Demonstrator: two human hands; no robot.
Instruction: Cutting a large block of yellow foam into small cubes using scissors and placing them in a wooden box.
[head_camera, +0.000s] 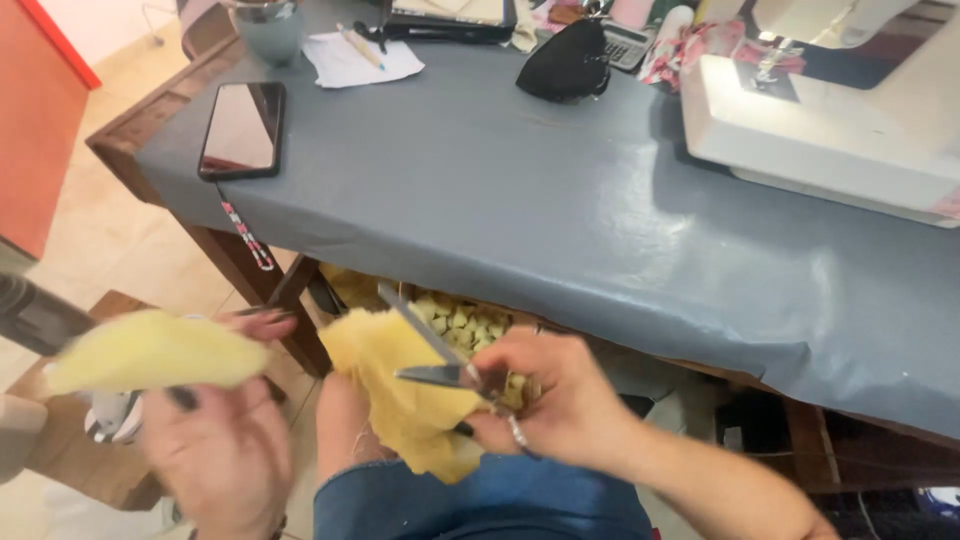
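Left hand (215, 440): we see it low at the left of the view, blurred, fingers curled around one end of a yellow foam strip (150, 352); the strip sticks out leftward, roughly level, above the floor.
Phone (243, 129): we find it lying flat, dark screen up, near the left edge of the table (520, 200), which is covered with a grey sheet.
Paper and pencil: we note a white sheet (358, 60) at the far left end of the table, with a pencil (358, 45) resting across it.
Foam piece (400, 395): we see a second, larger yellow chunk in the middle, hanging in front of the blue denim lap (480, 500), just below the table edge.
Scissors (435, 355): blades parted, one angled up to the left, the other nearly level, both against the upper side of the foam piece.
Right hand (560, 400): we see it closed around the scissor handles, a ring on one finger, just right of the foam piece.
Foam bits (460, 320): we spot a heap of small yellow cubes under the table, behind the scissors.
Black pouch (568, 62): sits at the far side of the table, centre.
Sewing machine (830, 120): white, at the right end of the table.
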